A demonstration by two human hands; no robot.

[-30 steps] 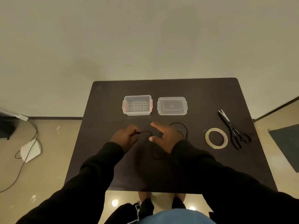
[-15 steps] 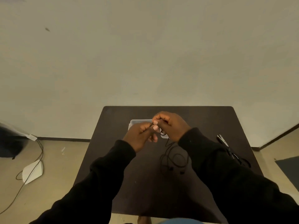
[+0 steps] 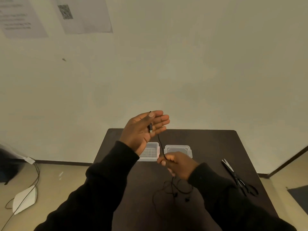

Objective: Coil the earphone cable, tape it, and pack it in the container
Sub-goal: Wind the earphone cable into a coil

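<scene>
My left hand (image 3: 143,130) is raised above the table's far edge, palm up and fingers stretched, with the plug end of the black earphone cable (image 3: 173,189) pinned under its thumb. From there the cable runs down to my right hand (image 3: 179,165), which pinches it just in front of the boxes. The rest of the cable lies in loose loops on the dark table (image 3: 208,147), both earbuds resting there. The clear container (image 3: 152,151) sits partly behind my left wrist, and its lid (image 3: 178,150) lies beside it on the right.
Black scissors (image 3: 236,178) lie near the table's right edge. The tape roll is hidden behind my right sleeve. On the floor at left lie a white device and cables (image 3: 25,199). Papers hang on the wall at upper left.
My hands were together over the container, and have now separated. The left rose with the plug end and opened flat; the right dropped lower, drawing the cable taut between them. The camera tilted up.
</scene>
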